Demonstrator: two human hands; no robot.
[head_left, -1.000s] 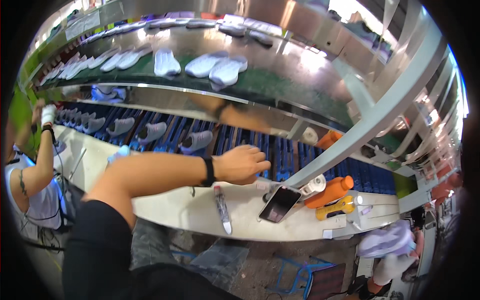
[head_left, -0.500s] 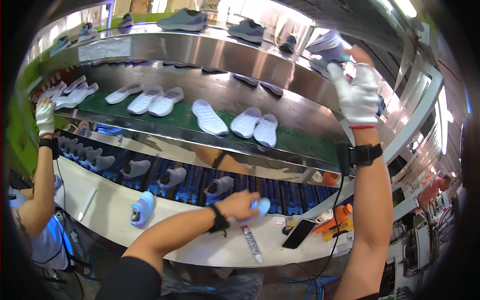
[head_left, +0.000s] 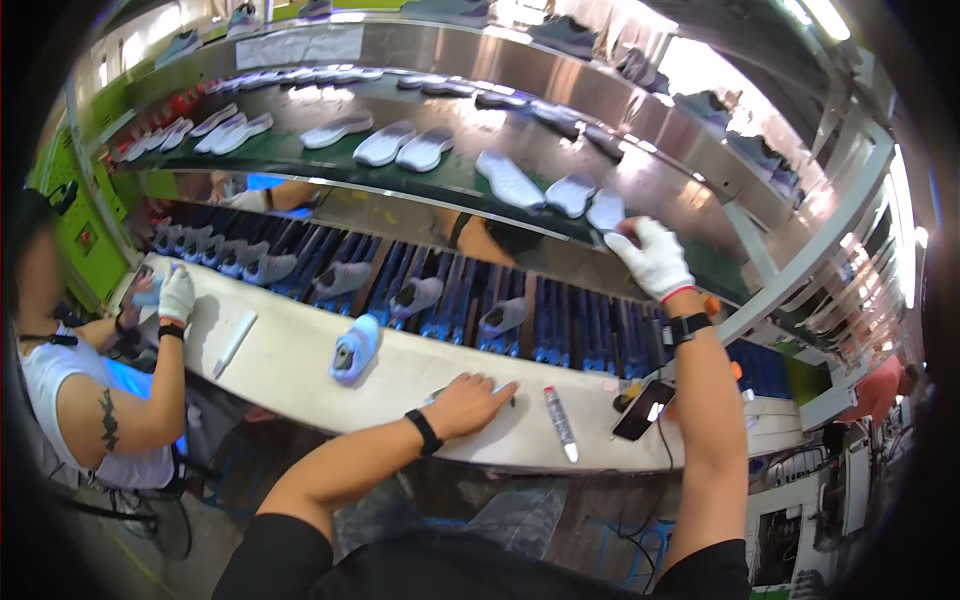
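My right hand (head_left: pixel 652 260), in a white glove with bare fingertips, reaches up to the green shelf (head_left: pixel 450 185). Its thumb and fingers close on the near end of a white shoe sole (head_left: pixel 606 210), the rightmost in the front row. On the white table my bare left hand (head_left: pixel 470 405) curls over a small light-blue shoe, which the palm and fingers mostly hide. A marker pen (head_left: pixel 561 425) lies just right of that hand. To its left stands another light-blue shoe (head_left: pixel 355 348) with a dark opening.
Several white soles (head_left: pixel 510 180) line the green shelf. Finished shoes (head_left: pixel 560 36) stand on the steel ledge above. Blue racks (head_left: pixel 545 330) behind the table carry grey shoes (head_left: pixel 415 296). A phone (head_left: pixel 643 410) lies at right. At left a co-worker's gloved hand (head_left: pixel 177 296) works beside a white pen (head_left: pixel 235 342).
My right hand has come down from the upper ledge, leaving a shoe there, to the sole. My left hand stays low over its shoe. The co-worker's gloved hand has dropped to the table.
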